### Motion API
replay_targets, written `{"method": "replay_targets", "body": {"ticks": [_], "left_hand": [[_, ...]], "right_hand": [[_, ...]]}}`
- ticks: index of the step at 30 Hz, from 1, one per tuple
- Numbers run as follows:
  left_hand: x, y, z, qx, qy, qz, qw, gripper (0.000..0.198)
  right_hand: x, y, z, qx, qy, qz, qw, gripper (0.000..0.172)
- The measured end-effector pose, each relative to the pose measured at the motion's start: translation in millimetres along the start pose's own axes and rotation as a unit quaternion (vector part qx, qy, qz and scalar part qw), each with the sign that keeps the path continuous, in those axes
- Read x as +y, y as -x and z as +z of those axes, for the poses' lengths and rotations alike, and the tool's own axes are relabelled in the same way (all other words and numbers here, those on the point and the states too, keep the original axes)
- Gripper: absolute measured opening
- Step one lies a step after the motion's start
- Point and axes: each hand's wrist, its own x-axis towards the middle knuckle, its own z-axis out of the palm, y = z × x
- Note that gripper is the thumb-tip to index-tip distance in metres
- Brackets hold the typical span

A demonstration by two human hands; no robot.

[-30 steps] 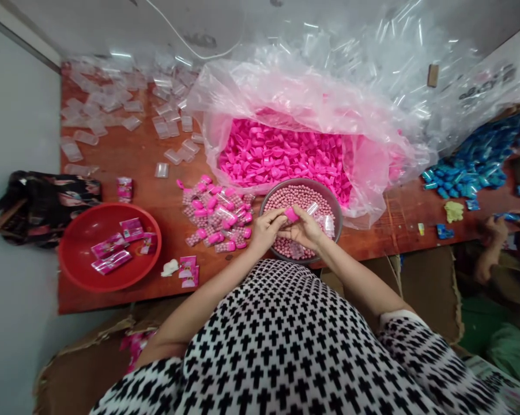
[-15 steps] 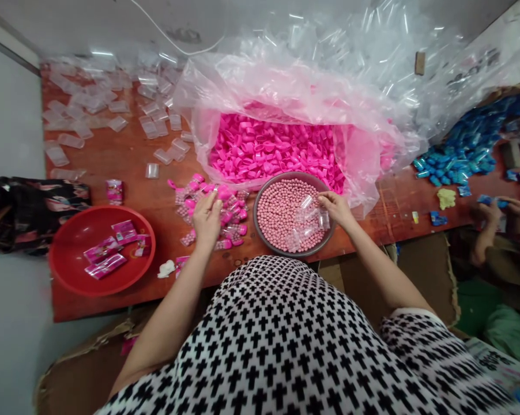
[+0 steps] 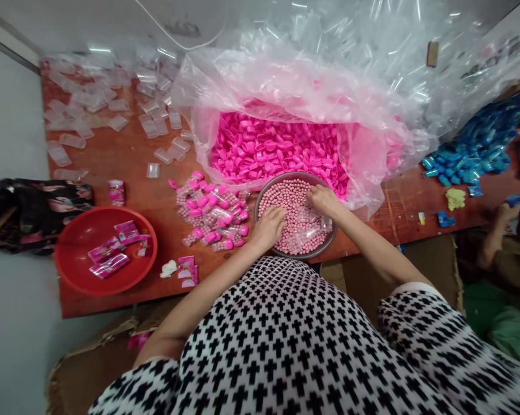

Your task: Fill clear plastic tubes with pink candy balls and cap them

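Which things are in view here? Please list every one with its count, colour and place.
table: one, red-brown, centre
plastic bag: one, clear, back middle
caps: many, bright pink, inside the plastic bag
bowl: one, grey metal, front middle
balls: many, pale pink, in the bowl
loose cases: a few, clear, on the balls
capped cases: a pile, clear with pink caps, left of the bowl
empty cases: many, clear, back left
basin: one, red, front left
packets: several, pink, in the basin
blue pieces: many, blue, right end
dark bag: one, black, left of the table
co-worker's hands: two, right edge
left hand: one, on the balls, near left
right hand: one, on the balls, far right
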Motion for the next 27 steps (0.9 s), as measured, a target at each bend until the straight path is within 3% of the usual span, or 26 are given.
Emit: {"method": "replay_targets", "body": {"ticks": [3,5,9,11,15,18,23,25,27], "left_hand": [[3.1,-0.9,5.8,-0.095,-0.038,-0.001,0.995,0.020],[3.6,2.2,9.4,-0.118,-0.033,-0.009,0.992,0.020],[-3.4,12.6,10.9,-0.037,0.042,-0.059,0.997,0.029],[-8.7,14.9,8.6,0.027,0.078,-0.081,0.993,0.030],[-12.8,5.7,5.0,0.100,0.138,-0.122,0.978,0.036],[-8.9,-6.6,6.0,0.111,0.206,-0.133,0.963,0.038],[-1.0,-16.2,8.3,0.113,0.349,-0.144,0.919,0.031],[1.0,-18.2,5.9,0.096,0.395,-0.164,0.899,0.034],[3.1,-20.6,-0.5,0.088,0.380,-0.161,0.906,0.034]], "right_hand": [[-7.0,-19.3,6.8,0.016,-0.037,-0.013,0.999,0.029],[-18.5,-33.3,15.2,0.008,-0.116,-0.060,0.991,0.023],[-37.1,-45.2,33.1,0.028,-0.326,-0.072,0.942,0.021],[-39.6,-40.2,36.7,0.049,-0.450,-0.050,0.890,0.020],[-41.1,-21.3,27.5,0.087,-0.678,-0.021,0.729,0.020],[-46.8,-9.5,15.1,0.102,-0.729,0.002,0.677,0.027],[-52.1,1.4,3.7,0.130,-0.746,-0.005,0.653,0.030],[-49.4,3.3,-0.2,0.128,-0.738,-0.012,0.662,0.031],[-45.8,4.5,-6.4,0.135,-0.709,-0.016,0.692,0.033]]}}
